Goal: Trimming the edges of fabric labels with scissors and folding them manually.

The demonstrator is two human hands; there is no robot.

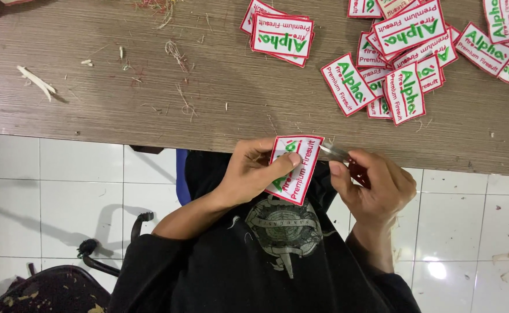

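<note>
Left hand (pixel 248 171) pinching a red-edged white patch (pixel 294 168) at the table (pixel 150 98) edge — long axis near upright, top tilted slightly right; right hand (pixel 376 185) closed around small scissors (pixel 337 153) — blades pointing left at the patch's upper edge.

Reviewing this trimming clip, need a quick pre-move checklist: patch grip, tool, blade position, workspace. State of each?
1. Left hand grips the embroidered patch, thumb on its face: ok.
2. Right hand holds small metal snips with a red part behind the fingers: ok.
3. Snip tip meets the patch's upper right edge: ok; whether the blades are open or closed: cannot tell.
4. Left fingers away from the tip: ok, they sit on the patch's far side.
5. Patch held off the wooden table, just at its near edge: ok.
6. Table tidy: not ok, thread scraps lie scattered; patch piles sit further back.
</note>
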